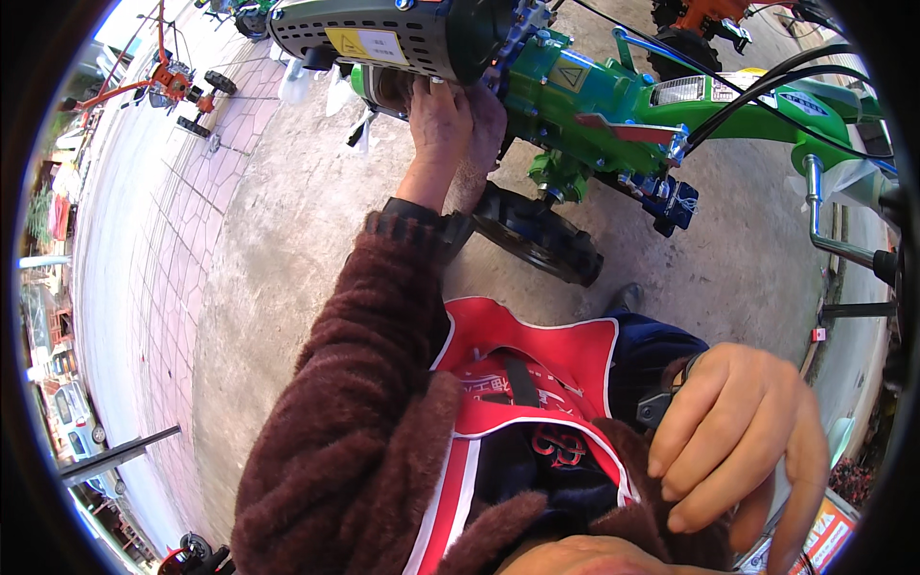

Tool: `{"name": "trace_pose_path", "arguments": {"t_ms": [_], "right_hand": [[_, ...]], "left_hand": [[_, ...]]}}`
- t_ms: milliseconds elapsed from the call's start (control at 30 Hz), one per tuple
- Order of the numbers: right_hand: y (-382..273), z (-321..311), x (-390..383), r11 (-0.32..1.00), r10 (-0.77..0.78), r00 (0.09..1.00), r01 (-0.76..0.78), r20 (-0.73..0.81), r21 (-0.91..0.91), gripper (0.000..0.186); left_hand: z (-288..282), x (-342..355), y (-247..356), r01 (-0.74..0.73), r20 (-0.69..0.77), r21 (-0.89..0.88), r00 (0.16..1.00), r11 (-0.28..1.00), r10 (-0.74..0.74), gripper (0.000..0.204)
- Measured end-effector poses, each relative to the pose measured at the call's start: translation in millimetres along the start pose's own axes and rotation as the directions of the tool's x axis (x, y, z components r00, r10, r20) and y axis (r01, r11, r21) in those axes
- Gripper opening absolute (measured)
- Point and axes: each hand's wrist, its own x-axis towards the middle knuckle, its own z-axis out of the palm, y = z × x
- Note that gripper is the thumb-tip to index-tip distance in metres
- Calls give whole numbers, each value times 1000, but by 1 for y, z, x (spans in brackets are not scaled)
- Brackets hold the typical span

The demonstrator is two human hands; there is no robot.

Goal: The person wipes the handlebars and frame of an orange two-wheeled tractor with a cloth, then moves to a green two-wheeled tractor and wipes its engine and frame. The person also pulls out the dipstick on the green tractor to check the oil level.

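A green power tiller [594, 105] stands ahead of me, its dark slotted engine cover [383, 43] at the upper left. My left hand [441, 120] reaches up under that cover, fingers bent at a round brownish metal part [388, 88]; what the fingertips grip is hidden. Close behind it is another, shaded hand [486, 129], partly covered; I cannot tell whose it is. My right hand [738, 436] is raised close to the view at the lower right, away from the tiller. Its fingers are loosely bent and apart, with nothing seen in them.
The tiller's black tyre [537, 230] rests on the concrete, and black cables [757, 91] arch over its green body. A bent metal crank [819, 206] sticks out on the right. Orange tillers stand at the far left [172, 81] and top right [695, 29].
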Motion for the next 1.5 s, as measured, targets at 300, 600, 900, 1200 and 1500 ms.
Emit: {"name": "trace_pose_path", "arguments": {"t_ms": [300, 600, 900, 1200, 1500], "right_hand": [[5, 1, 3, 999, 33, 988, -33, 154, -1, 12], [1, 18, 4, 996, -56, 998, 55, -11, -66, 5], [11, -19, -27, 875, 121, 993, -114, -16, -470, 16], [33, -97, -91, 319, -318, 688, -570, -652, -757, 44], [69, -121, -114, 525, -150, 677, -563, -720, -638, 47]], "left_hand": [[-9, -1, 3, 63, 79, -81, 995, 995, -57, 41], [-9, -3, 5, 21, 26, -56, 999, 998, -20, 40], [-16, 1, 9, 39, 100, -20, 994, 999, -37, 32], [-12, -14, 60, -170, 8, -240, 984, 956, 177, 38], [-17, -34, 76, -22, 312, -108, 949, 994, 55, 36]]}}
